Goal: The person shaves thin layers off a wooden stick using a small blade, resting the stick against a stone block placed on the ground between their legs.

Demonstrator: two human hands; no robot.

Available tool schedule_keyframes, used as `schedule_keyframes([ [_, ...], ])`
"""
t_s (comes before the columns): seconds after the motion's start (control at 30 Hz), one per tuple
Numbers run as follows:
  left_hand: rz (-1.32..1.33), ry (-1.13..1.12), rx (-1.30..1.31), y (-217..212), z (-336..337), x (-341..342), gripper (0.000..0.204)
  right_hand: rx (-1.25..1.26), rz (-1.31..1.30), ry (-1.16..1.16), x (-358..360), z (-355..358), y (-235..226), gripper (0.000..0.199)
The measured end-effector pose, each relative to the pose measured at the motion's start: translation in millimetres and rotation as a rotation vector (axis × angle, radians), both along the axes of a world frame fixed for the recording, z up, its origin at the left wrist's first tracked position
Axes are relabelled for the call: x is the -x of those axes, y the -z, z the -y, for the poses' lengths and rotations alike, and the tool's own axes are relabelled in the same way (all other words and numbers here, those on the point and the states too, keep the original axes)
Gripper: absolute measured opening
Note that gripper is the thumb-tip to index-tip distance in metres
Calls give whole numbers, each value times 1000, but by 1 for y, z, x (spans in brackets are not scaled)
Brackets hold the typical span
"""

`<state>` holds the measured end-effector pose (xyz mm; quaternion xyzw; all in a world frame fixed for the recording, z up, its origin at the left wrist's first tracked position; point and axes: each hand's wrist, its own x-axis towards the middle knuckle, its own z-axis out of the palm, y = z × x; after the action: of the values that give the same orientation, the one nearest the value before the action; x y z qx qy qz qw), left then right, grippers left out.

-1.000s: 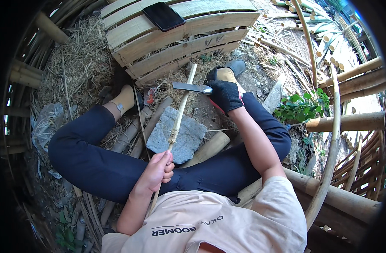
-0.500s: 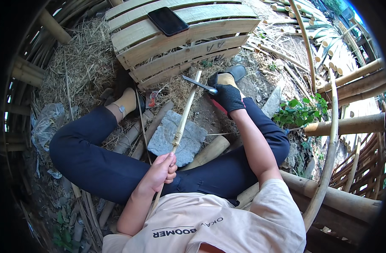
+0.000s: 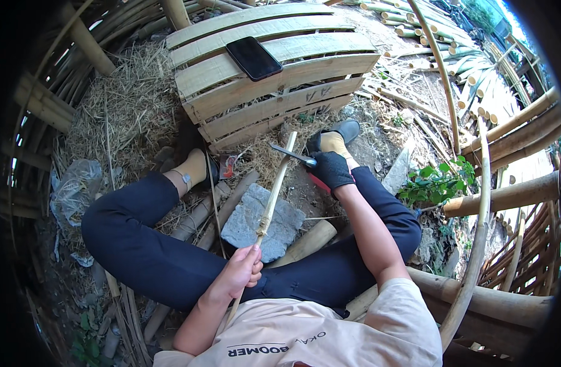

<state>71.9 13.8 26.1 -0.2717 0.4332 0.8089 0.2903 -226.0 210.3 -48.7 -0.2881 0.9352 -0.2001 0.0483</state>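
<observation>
Between the seated person's knees, a thin pale bamboo strip [image 3: 273, 202] slants up over a flat grey stone [image 3: 263, 223]. Bare left hand [image 3: 242, 272], fingers curled tight, grips its lower part. Black-gloved right hand [image 3: 331, 170], fingers clenched around the handle, sets a dark-bladed knife [image 3: 291, 155] against the strip's upper end, below a pale slatted bamboo bench [image 3: 280, 79].

Outdoor bamboo-craft yard.
Bamboo poles [image 3: 507, 196] stacked around; slatted bamboo bench [image 3: 274, 79]; straw [image 3: 127, 116] and shavings on bare earth; flat stone [image 3: 262, 223] on the ground; weeds [image 3: 433, 183] growing beside.
</observation>
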Motion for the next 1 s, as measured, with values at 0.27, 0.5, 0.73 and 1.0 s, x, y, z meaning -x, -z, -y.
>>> schedule_keyframes([
  [0.27, 27, -24, -39, 8, 1, -2, 34, -30, 18, 28, -3, 3, 4, 23],
  [0.5, 24, -11, 80, 1, -7, 1, 35, -124, 47, 70, 16, -2, 17, 20],
  [0.73, 14, -33, 80, -2, -4, 0, 34, -58, 19, -11, 9, 6, 11, 20],
  [1.0, 16, -58, 102, -6, -2, -4, 34, -34, -23, -5, -10, 16, -11, 19],
])
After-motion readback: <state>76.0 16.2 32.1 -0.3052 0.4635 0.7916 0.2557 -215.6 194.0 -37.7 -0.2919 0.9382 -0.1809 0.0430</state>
